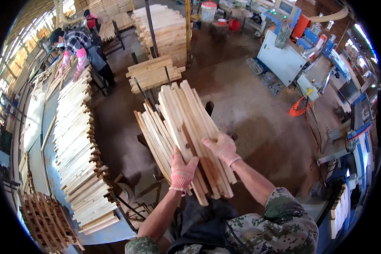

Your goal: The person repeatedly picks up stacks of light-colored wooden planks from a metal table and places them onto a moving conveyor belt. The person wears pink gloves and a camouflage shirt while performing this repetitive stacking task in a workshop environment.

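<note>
Before me is a bundle of pale wooden strips (pixel 186 114), lying side by side and pointing away from me, some with reddish-brown streaks. My left hand (pixel 183 172), in a pink and white knit glove, grips the bundle's near left part with the thumb toward the wood. On the right side, my right hand (pixel 222 147), gloved alike, presses its fingers over the outer strips. The undersides of both grips are hidden. Just left of the bundle, more strips (pixel 151 127) rest on a dark stand, partly covered by it.
A long row of strips (pixel 76 148) lies on a blue-grey table (pixel 48 122) at left, where a co-worker (pixel 78 46) leans over. Stacked boards (pixel 169 34) stand ahead behind dark posts. A white and blue machine (pixel 281 57) with an orange coiled hose (pixel 299 109) is at right.
</note>
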Available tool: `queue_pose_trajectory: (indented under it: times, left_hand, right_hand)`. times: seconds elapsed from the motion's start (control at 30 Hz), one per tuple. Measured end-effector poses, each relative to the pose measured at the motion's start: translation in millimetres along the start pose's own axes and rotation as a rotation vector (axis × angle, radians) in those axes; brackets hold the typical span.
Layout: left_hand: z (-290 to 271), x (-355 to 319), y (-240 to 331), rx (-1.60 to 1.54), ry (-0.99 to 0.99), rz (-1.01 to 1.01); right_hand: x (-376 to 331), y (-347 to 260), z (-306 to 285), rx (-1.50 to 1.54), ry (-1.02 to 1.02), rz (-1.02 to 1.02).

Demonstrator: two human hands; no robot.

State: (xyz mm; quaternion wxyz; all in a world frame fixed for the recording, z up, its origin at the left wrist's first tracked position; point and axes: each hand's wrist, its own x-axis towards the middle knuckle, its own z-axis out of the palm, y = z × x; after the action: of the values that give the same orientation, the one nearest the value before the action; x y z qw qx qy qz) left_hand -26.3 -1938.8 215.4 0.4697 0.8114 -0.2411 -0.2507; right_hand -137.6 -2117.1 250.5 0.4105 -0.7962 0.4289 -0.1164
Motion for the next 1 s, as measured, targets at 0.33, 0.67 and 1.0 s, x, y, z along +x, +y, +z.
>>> queue_pose_trajectory:
  times: [0.33, 0.67, 1.0]
  left_hand:
    - [116.4, 100.2, 6.6, -0.129, -0.149, -0.274]
    - [101.2, 160.4, 15.4, 0.673, -0.535, -0.353]
    - [109.6, 143.6, -6.6, 0.489, -0.444, -0.384]
  right_hand:
    - [148.9, 89.9, -40.7, -0.404, -0.148, 0.043]
    - [167.1, 145.0, 11.1, -0.315, -0.189, 0.183]
    - [175.3, 175.8, 27.2, -0.311, -0.101, 0.108]
